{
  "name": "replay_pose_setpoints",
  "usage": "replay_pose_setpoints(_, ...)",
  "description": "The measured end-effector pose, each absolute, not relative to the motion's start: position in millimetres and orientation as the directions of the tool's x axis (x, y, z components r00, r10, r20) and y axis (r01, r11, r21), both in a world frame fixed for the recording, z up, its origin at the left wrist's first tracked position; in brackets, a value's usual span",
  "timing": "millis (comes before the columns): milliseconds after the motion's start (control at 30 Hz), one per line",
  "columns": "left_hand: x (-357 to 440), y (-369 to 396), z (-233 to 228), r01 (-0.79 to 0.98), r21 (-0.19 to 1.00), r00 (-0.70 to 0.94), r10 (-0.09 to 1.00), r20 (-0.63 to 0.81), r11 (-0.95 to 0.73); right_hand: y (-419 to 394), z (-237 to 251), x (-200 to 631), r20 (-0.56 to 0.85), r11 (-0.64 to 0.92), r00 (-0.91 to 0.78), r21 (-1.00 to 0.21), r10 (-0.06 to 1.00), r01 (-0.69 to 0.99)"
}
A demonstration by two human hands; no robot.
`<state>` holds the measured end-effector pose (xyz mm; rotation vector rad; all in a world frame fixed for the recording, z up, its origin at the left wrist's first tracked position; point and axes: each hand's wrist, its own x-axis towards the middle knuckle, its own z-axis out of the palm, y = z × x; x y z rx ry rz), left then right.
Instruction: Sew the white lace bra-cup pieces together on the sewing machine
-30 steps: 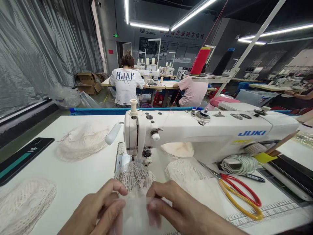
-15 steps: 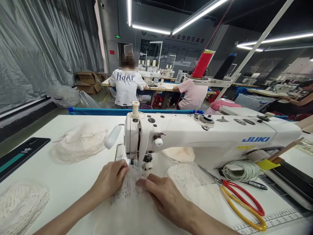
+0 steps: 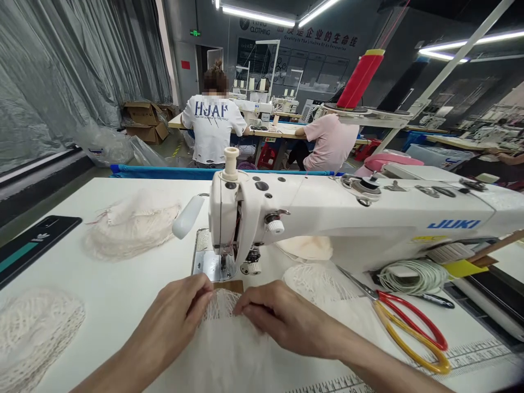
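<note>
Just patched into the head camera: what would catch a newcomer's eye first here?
The large white JUKI sewing machine spans the middle of the white table. Just in front of its needle, the left hand and right hand pinch a white netted fabric piece between their fingers. To the right lie red-and-yellow-handled scissors, and a tall red thread cone stands behind the machine.

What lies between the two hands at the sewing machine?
In the head view, white net fabric spans the gap between the left hand and right hand; both pinch it.
</note>
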<state>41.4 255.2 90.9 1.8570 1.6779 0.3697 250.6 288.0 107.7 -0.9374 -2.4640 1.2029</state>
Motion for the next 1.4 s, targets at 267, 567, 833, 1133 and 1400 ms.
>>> replay_pose_setpoints(267, 36.3, 256.5, 67.1, 0.813, 0.578, 0.202, 0.964, -0.173, -0.067, 294.0, 71.2, 244.7, 0.040, 0.583, -0.739, -0.644, 0.673, 0.496)
replay_pose_setpoints(567, 35.2, 257.1, 54.6, 0.815, 0.559, 0.211, 0.977, -0.042, -0.152, 284.5, 65.1, 245.7, 0.096, 0.701, -0.757, -0.467, 0.646, 0.539)
replay_pose_setpoints(833, 42.3, 257.0, 53.6, 0.878, 0.213, 0.353, 0.880, 0.317, -0.429, 277.0, 68.4, 243.0, 0.339, 0.825, -0.766, -0.057, 0.546, 0.563)
replay_pose_setpoints(1133, 47.9, 260.9, 49.7, 0.785, 0.109, 0.502, 0.729, 0.466, -0.610, 279.2, 64.1, 245.6, 0.310, 0.895, -0.854, 0.018, 0.418, 0.445)
replay_pose_setpoints(1400, 36.4, 284.0, 49.4, 0.771, 0.013, 0.555, 0.683, 0.475, -0.636, 298.1, 62.9, 244.2, 0.386, 0.802, -0.754, 0.056, 0.531, 0.594)
